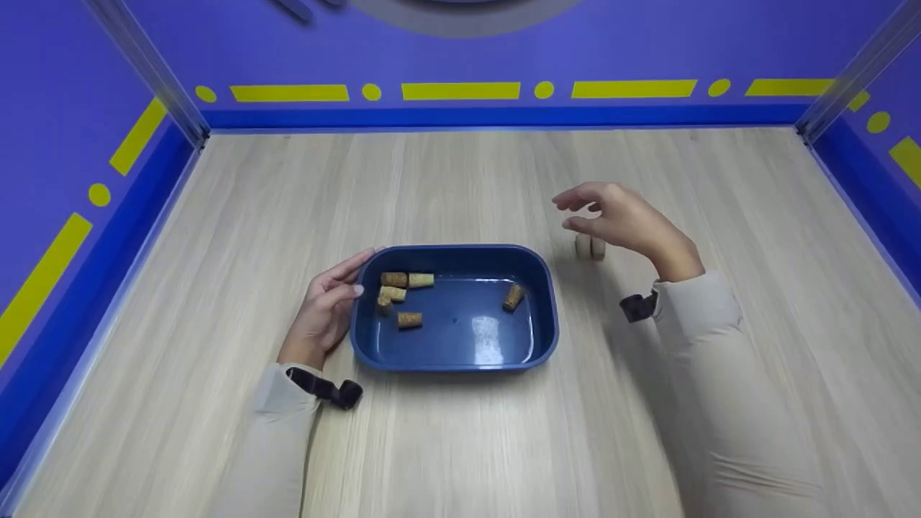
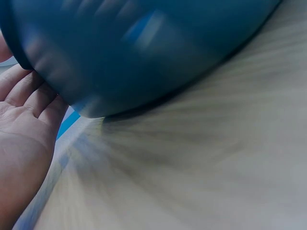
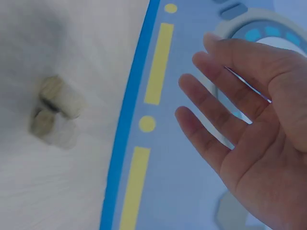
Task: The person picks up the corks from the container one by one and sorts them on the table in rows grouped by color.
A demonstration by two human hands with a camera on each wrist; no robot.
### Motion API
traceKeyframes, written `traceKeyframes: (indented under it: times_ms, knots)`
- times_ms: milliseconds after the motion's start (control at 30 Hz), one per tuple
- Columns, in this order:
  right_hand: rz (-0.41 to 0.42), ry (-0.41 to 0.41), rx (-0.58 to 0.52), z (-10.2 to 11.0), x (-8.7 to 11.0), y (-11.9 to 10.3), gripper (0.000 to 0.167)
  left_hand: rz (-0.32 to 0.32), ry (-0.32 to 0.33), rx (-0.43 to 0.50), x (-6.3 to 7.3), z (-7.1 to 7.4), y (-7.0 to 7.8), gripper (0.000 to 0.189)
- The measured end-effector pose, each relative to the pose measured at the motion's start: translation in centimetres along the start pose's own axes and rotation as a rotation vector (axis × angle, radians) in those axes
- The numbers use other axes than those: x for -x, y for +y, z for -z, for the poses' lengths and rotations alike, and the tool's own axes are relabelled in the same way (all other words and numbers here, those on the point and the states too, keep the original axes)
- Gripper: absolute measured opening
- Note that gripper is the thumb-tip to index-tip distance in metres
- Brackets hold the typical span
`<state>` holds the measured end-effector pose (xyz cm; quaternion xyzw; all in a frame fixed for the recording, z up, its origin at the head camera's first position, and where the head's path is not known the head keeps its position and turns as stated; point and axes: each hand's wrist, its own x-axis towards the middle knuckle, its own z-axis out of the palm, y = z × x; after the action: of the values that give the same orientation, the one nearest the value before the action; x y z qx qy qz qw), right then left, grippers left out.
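Note:
A blue rectangular plastic tub [image 1: 455, 368] stands on the table with several corks [image 1: 393, 279] in its left part and one cork [image 1: 513, 297] near its right end. My left hand [image 1: 327, 309] holds the tub by its left side, thumb at the rim and fingers along the outer wall, as the left wrist view also shows. Empty, my right hand [image 1: 629, 219] hovers to the right of the tub with fingers loosely bent. Below it, two corks [image 3: 53, 108] stand side by side on the table, partly covered by the hand in the head view.
The wood-look table [image 1: 460, 446] is bounded at the back and sides by blue-purple panels [image 1: 460, 65] with yellow bars and dots. Metal corner posts [image 1: 155, 72] rise at the back corners.

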<state>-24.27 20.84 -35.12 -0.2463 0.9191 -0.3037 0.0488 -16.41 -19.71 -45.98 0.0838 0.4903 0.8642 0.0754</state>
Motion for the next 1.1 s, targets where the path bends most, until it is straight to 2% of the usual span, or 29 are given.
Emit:
traceKeyframes:
  times_ms: [400,733,1000,1100]
  knots:
    - [0.124,-0.1,0.034,-0.5,-1.6,-3.8,0.034,0.005,0.01,0.012,0.0,-0.2,0.0,0.059]
    - [0.268,-0.207,0.028,-2.0,-3.2,-6.7,0.033,0.003,0.013,0.011,0.0,-0.1,0.1,0.058]
    - [0.321,-0.298,0.035,-4.0,-4.6,-8.9,0.034,-0.002,-0.004,0.007,0.0,-0.2,0.1,0.056]
    - [0.316,-0.334,0.031,-4.8,-4.9,-9.5,0.035,-0.001,-0.012,0.01,0.0,-0.2,0.1,0.056]
